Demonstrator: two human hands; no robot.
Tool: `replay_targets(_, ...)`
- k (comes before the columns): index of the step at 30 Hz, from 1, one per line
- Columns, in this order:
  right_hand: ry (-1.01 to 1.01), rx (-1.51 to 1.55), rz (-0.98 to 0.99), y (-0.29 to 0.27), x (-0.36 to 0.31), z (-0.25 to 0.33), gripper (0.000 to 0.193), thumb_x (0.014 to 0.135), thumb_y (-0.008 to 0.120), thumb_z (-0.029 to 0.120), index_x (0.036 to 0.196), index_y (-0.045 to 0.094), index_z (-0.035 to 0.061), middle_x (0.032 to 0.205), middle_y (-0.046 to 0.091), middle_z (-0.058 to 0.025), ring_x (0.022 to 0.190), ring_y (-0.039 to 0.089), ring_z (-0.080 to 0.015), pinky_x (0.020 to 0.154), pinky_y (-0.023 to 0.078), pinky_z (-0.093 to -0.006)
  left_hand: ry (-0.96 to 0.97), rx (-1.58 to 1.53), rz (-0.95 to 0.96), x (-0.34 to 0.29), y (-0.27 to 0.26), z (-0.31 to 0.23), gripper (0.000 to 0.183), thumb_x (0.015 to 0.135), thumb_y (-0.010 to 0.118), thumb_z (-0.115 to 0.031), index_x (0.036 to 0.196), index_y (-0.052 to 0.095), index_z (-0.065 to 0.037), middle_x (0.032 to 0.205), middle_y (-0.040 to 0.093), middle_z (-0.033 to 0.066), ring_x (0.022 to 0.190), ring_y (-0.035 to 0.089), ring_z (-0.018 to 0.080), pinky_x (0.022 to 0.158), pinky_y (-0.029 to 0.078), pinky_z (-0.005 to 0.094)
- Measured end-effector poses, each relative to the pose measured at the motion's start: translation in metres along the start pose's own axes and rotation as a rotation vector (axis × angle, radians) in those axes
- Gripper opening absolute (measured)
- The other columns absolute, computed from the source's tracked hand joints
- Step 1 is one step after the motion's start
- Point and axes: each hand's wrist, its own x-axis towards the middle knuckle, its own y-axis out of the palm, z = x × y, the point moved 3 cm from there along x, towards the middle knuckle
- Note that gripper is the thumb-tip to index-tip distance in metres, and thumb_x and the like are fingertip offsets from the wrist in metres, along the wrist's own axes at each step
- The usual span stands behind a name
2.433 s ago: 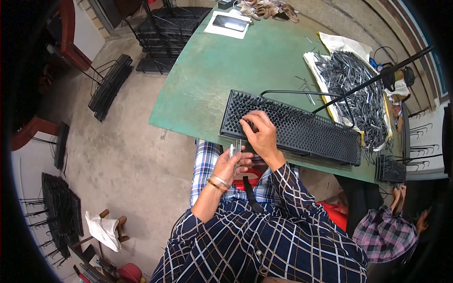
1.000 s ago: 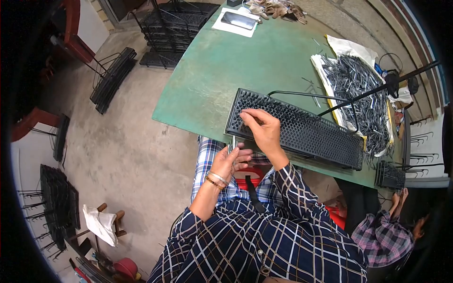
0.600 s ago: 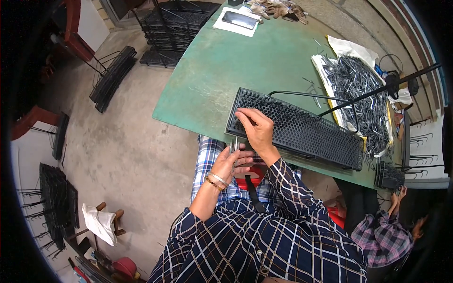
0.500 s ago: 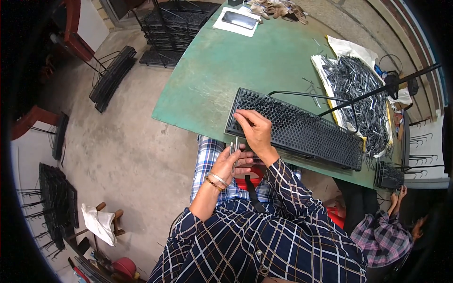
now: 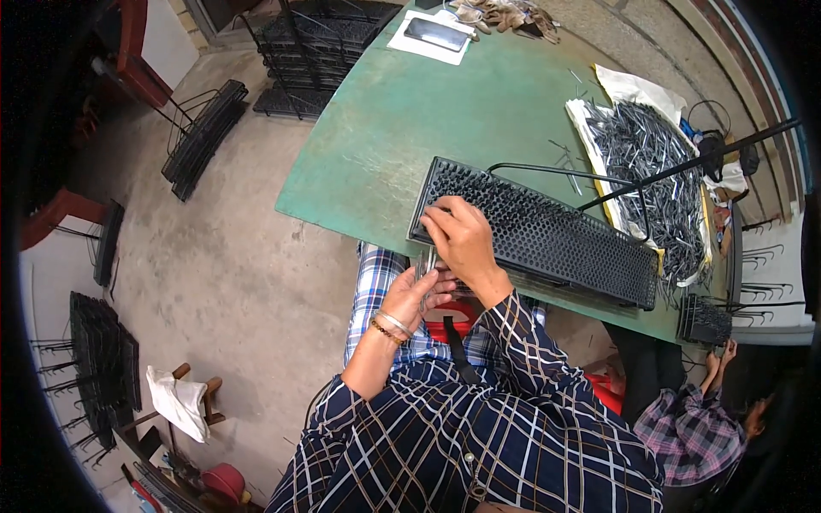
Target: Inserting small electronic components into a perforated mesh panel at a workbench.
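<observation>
A long black block [image 5: 547, 235] full of small holes lies slantwise along the near edge of the green table [image 5: 368, 154]. Short dark stubs fill the holes toward its left and far side. My right hand [image 5: 466, 244] is over the block's left end, thumb and fingertips pinched together; what is between them is too small to make out. Just below, off the table edge, my left hand [image 5: 412, 295] holds a few thin metal pins [image 5: 425, 263] upright between thumb and fingers.
An open white sack [image 5: 646, 162] heaped with dark metal pins lies at the right. Beyond the block, a black rod frame [image 5: 684, 171] stretches rightward. A phone [image 5: 436, 34] and gloves [image 5: 509, 15] are at the back. At lower right another person [image 5: 697, 432] works at a similar block [image 5: 705, 319].
My right hand has shifted slightly down and closer to my left hand, staying over the block's left end. My left hand has barely moved.
</observation>
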Motion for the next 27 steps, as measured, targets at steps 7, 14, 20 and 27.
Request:
replay_targets(7,0.515,0.515,0.293,-0.015,-0.024,-0.004,0.017,0.078,0.07,0.016,0.084,0.07,-0.0003,0.074,0.064,-0.0092,0.061,0.06,-0.0157,0.054,0.046,-0.0273,0.071,-0.005,0.038,-0.004,0.009,-0.009,0.024,0.096,0.048,-0.016,0.113,0.051,-0.001,0.105,0.061,0.0122,0.092,0.061,0.0183,0.077,0.054,0.0304)
replay_targets(14,0.88,0.821,0.187,-0.021,-0.026,-0.015,0.022,0.081,0.069,0.016,0.088,0.067,-0.0048,0.071,0.065,-0.0042,0.058,0.054,-0.0066,0.051,0.044,-0.0213,0.061,0.024,0.027,0.001,0.005,-0.002,0.024,0.096,0.048,-0.016,0.112,0.053,0.0,0.102,0.062,0.0138,0.089,0.062,0.0185,0.076,0.055,0.0304)
replay_targets(20,0.658,0.649,-0.127,-0.009,-0.015,-0.018,0.013,0.082,0.068,0.012,0.088,0.068,-0.0001,0.071,0.063,0.0001,0.055,0.05,-0.0027,0.048,0.039,-0.0187,0.031,0.025,-0.026,0.005,-0.002,0.004,0.029,0.095,0.049,-0.017,0.117,0.049,0.002,0.102,0.062,0.0137,0.086,0.062,0.0168,0.071,0.055,0.0266)
replay_targets(27,0.505,0.477,-0.204,-0.004,-0.014,-0.018,0.013,0.081,0.068,0.01,0.089,0.067,-0.0006,0.068,0.062,-0.0002,0.056,0.051,-0.0031,0.048,0.039,-0.0193,0.003,0.048,-0.035,0.003,-0.001,0.004,0.031,0.095,0.049,-0.016,0.119,0.048,0.003,0.102,0.062,0.014,0.086,0.062,0.017,0.071,0.055,0.0269)
